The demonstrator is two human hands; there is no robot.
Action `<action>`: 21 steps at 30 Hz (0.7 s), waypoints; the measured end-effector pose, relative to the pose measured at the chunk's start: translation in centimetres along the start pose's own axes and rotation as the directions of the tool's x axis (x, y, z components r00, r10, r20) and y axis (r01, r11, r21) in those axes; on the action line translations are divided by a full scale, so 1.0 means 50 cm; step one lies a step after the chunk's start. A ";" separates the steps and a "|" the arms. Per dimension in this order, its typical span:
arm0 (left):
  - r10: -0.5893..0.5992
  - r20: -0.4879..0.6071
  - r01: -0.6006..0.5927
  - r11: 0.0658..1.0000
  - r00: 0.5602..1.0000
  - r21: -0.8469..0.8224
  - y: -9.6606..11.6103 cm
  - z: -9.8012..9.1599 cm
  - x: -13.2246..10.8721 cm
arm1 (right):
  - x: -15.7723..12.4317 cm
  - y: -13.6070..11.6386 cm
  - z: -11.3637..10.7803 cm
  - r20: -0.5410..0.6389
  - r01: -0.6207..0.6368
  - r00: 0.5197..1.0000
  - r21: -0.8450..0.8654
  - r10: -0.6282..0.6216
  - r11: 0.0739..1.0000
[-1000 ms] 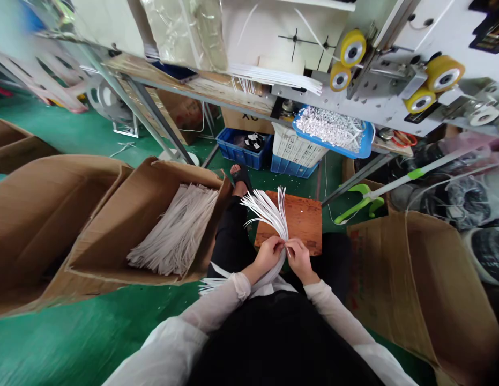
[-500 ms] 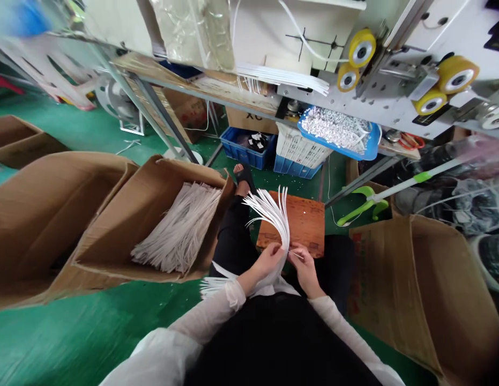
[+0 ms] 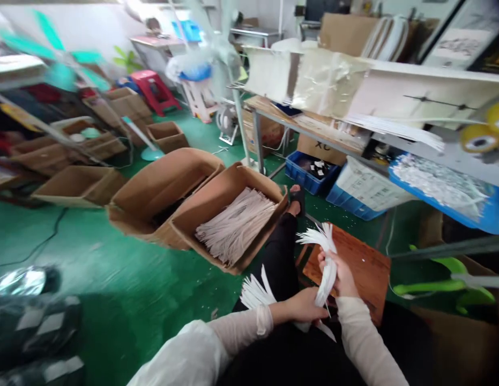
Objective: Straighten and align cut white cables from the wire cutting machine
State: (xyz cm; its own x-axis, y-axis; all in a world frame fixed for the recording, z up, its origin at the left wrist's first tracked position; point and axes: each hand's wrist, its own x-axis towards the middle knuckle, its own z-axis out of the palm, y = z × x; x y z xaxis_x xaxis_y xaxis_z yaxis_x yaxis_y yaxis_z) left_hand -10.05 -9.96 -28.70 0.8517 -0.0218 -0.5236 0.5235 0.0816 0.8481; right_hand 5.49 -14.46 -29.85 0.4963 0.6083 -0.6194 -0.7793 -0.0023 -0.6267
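Note:
A bundle of thin white strips [image 3: 326, 271] lies across my lap, fanned out at both ends. My left hand [image 3: 303, 305] is closed round the lower part of the bundle. My right hand [image 3: 338, 271] is closed round it higher up, just below the far fanned tips. Both hands hover over my black-trousered legs, beside a small brown wooden stool [image 3: 359, 268]. An open cardboard box [image 3: 217, 206] to my left holds a heap of the same white strips [image 3: 235, 225].
More open cardboard boxes [image 3: 161, 185] stand on the green floor to the left. A metal workbench [image 3: 313, 128] with a blue tray of white bits [image 3: 446, 187] runs along the right, with blue crates [image 3: 309, 171] under it. A dark bag [image 3: 28, 316] lies bottom left.
The view has swung left and up, showing more of the room. My right hand has gone from pinching at the bundle's middle to gripping it higher; the far strips are gathered tighter.

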 end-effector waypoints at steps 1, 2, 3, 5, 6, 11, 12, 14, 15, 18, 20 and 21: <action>0.002 -0.018 -0.002 1.000 1.000 0.011 0.002 -0.021 -0.009 | 0.014 -0.020 0.018 -0.002 0.036 0.999 0.037 -0.036 0.999; 0.005 -0.043 -0.003 0.999 0.999 0.032 0.002 -0.046 -0.019 | 0.026 -0.042 0.036 -0.001 0.083 0.997 0.085 -0.083 0.993; 0.008 -0.080 -0.003 0.998 0.997 0.062 0.000 -0.074 -0.031 | 0.035 -0.066 0.055 0.011 0.144 0.989 0.138 -0.147 0.980; 0.015 -0.175 0.008 0.991 0.984 0.131 -0.010 -0.138 -0.059 | 0.050 -0.114 0.092 0.060 0.282 0.951 0.233 -0.303 0.931; 0.018 -0.220 0.018 0.986 0.975 0.164 -0.019 -0.173 -0.076 | 0.058 -0.136 0.111 0.081 0.341 0.925 0.260 -0.372 0.903; -0.076 -0.255 0.119 0.980 0.964 0.161 -0.110 -0.338 -0.178 | 0.129 -0.171 0.198 -0.055 0.488 0.871 0.201 -0.488 0.849; -0.115 -0.241 0.150 0.980 0.964 0.134 -0.135 -0.365 -0.199 | 0.149 -0.160 0.215 -0.095 0.483 0.876 0.182 -0.473 0.857; -0.187 -0.229 0.209 0.975 0.955 0.074 -0.183 -0.413 -0.238 | 0.191 -0.126 0.250 -0.139 0.429 0.901 0.147 -0.410 0.891; -0.215 -0.234 0.232 0.972 0.948 0.046 -0.207 -0.435 -0.255 | 0.212 -0.105 0.270 -0.140 0.384 0.920 0.126 -0.367 0.915; -0.272 -0.282 0.277 0.961 0.920 -0.022 -0.265 -0.497 -0.293 | 0.275 -0.039 0.334 -0.092 0.270 0.960 0.059 -0.264 0.961; -0.300 -0.313 0.299 0.953 0.901 -0.052 -0.293 -0.538 -0.304 | 0.320 -0.004 0.377 -0.054 0.257 0.965 0.027 -0.255 0.966; -0.314 -0.320 0.311 0.948 0.894 -0.064 -0.305 -0.557 -0.305 | 0.343 0.010 0.398 -0.032 0.268 0.963 0.015 -0.267 0.963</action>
State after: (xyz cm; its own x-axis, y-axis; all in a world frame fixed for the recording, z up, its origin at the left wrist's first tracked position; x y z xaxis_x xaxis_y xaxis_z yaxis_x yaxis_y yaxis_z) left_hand -31.71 16.90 -35.89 0.5887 0.2740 -0.7605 0.7597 0.1342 0.6363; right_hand 6.01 11.78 -31.37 0.6983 0.5612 -0.4443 -0.6237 0.1724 -0.7624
